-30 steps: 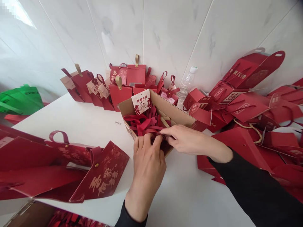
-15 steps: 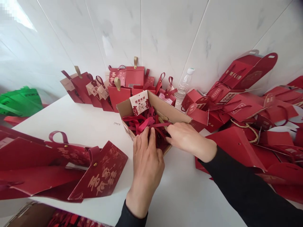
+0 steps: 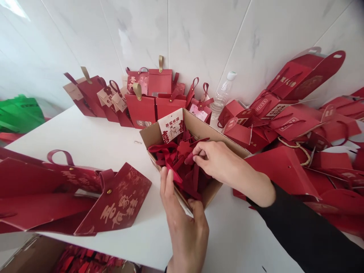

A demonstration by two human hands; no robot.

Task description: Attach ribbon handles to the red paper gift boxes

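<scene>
A small cardboard box (image 3: pixel 231 144) stands on the white table, holding a heap of red strap pieces (image 3: pixel 167 151) and a flower-shaped red piece (image 3: pixel 184 149). Over the heap, my right hand (image 3: pixel 220 161) has its fingers closed in a pinch on a dark red strap (image 3: pixel 190 157). My left hand (image 3: pixel 186 229) is at the box's near side, fingers stretched out and thumb apart, with the fingertips at the rim. A printed white-and-red card (image 3: pixel 171 126) stands against the box's far left inner wall.
Red gift boxes (image 3: pixel 140 110) with loop handles line the wall, beside a clear plastic bottle (image 3: pixel 223 96). More red boxes (image 3: pixel 295 125) pile up on the right. Large red bags (image 3: pixel 119 204) lie at left, above another carton (image 3: pixel 42 254) of red pieces. A green bag (image 3: pixel 21 115) sits far left.
My left hand has drawn back from the heap toward the box's near edge. My right hand has shifted inward over the heap, pinching a strap. The view has tilted slightly.
</scene>
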